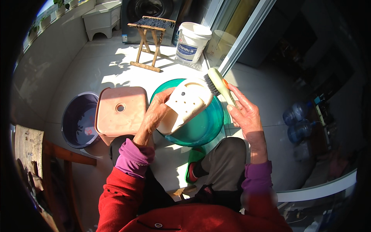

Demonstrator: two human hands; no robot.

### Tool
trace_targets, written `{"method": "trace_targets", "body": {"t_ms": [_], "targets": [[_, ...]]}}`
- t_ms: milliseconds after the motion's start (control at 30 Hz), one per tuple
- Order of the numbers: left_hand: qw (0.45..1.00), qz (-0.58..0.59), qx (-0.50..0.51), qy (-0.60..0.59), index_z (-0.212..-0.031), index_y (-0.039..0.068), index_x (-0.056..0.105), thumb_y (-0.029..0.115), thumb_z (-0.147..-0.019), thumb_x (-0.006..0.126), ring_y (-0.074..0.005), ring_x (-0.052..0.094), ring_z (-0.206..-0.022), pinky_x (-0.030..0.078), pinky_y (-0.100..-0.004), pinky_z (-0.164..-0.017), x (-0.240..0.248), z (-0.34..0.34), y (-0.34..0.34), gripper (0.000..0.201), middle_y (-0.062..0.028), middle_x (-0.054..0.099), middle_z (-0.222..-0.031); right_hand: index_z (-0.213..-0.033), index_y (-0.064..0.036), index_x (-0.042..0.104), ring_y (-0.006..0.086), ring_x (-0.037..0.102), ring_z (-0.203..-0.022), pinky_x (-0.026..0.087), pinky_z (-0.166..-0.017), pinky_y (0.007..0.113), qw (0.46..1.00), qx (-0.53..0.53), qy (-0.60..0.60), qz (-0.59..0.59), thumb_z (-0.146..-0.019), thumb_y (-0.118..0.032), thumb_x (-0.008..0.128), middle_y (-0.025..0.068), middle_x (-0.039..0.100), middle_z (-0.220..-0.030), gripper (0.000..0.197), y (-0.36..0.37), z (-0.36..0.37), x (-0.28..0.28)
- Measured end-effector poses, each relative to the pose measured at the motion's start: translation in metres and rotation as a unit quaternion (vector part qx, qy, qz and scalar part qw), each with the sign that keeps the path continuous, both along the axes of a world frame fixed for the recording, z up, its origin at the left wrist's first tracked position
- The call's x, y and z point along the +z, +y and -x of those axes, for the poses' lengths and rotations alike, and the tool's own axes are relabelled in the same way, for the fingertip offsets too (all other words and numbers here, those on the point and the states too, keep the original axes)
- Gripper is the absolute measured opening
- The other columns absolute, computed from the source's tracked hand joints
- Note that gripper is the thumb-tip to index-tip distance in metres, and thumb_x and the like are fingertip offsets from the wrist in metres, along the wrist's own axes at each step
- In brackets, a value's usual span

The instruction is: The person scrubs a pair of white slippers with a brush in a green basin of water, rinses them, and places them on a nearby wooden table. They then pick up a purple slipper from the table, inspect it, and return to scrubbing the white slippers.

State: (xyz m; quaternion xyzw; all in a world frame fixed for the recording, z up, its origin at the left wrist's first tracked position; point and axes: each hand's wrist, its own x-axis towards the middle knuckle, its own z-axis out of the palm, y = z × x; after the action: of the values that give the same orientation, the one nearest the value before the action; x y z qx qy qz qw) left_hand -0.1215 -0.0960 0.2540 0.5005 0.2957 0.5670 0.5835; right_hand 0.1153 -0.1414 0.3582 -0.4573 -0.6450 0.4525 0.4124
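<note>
My left hand [156, 110] grips a cream-coloured clog [185, 106] with small round holes, tilted above a green basin [208, 127] of water. Its fingers wrap round the clog's near left side. In my right hand [243, 110] is a scrubbing brush [220, 84] with a pale green handle, held between thumb and fingers. The brush's dark bristles are at the clog's far right end; whether they press on it I cannot tell.
A pink plastic stool [127, 116] and a purple basin [80, 127] stand at the left. Farther off are a wooden folding stool [148, 42], a white bucket [193, 42] and a washing machine [150, 11]. A sliding door frame [247, 34] runs along the right, with large water bottles [299, 123] beyond.
</note>
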Motion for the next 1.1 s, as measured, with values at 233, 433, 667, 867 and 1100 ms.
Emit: {"method": "trace_targets", "body": {"t_ms": [233,433,667,867,1100], "targets": [[0.985,-0.066,0.002,0.159,-0.120,0.000,0.057,0.001,-0.079,0.055,-0.0163,0.060,-0.100,0.045,-0.0286,-0.088,-0.001,0.005,0.004,0.041,-0.0096,0.065,-0.107,-0.138,-0.0076,0.044,0.0024,0.045,-0.079,0.036,-0.060,0.016,0.992,0.066,-0.092,-0.063,-0.088,-0.006,0.057,0.0024,0.058,-0.111,0.052,0.010,-0.010,0.010],[0.955,-0.110,0.042,0.273,-0.117,0.003,0.059,-0.007,-0.075,0.048,-0.0264,0.063,-0.102,0.046,-0.0308,-0.088,-0.015,0.003,0.007,0.045,-0.0200,0.064,-0.108,-0.136,-0.0086,0.046,0.0104,0.050,-0.100,0.044,-0.078,0.022,0.975,0.135,-0.169,-0.059,-0.087,-0.008,0.058,0.0085,0.052,-0.131,0.050,0.020,-0.011,0.009],[0.938,-0.103,0.058,0.327,-0.119,0.003,0.051,-0.013,-0.069,0.045,-0.0347,0.062,-0.098,0.048,-0.0358,-0.087,-0.030,-0.003,0.013,0.052,-0.0226,0.064,-0.102,-0.136,-0.0144,0.047,0.0196,0.048,-0.118,0.037,-0.099,0.030,0.959,0.148,-0.241,-0.009,-0.087,-0.012,0.057,0.0139,0.050,-0.134,0.051,0.024,-0.006,-0.002],[0.897,-0.152,0.100,0.403,-0.123,0.003,0.042,-0.015,-0.067,0.046,-0.0365,0.061,-0.097,0.048,-0.0395,-0.085,-0.029,-0.009,0.012,0.059,-0.0228,0.064,-0.101,-0.137,-0.0123,0.046,0.0161,0.047,-0.118,0.034,-0.101,0.029,0.972,0.142,-0.185,-0.021,-0.087,-0.005,0.055,0.0115,0.052,-0.131,0.051,0.026,0.000,-0.020],[0.872,-0.130,0.164,0.443,-0.120,0.003,0.042,-0.011,-0.067,0.049,-0.0406,0.060,-0.092,0.046,-0.0447,-0.079,-0.033,-0.009,0.013,0.055,-0.0238,0.064,-0.091,-0.138,-0.0129,0.045,0.0127,0.055,-0.093,0.044,-0.086,0.026,0.969,0.120,-0.210,-0.048,-0.084,0.001,0.055,0.0115,0.061,-0.116,0.057,-0.007,0.006,-0.038]]}}
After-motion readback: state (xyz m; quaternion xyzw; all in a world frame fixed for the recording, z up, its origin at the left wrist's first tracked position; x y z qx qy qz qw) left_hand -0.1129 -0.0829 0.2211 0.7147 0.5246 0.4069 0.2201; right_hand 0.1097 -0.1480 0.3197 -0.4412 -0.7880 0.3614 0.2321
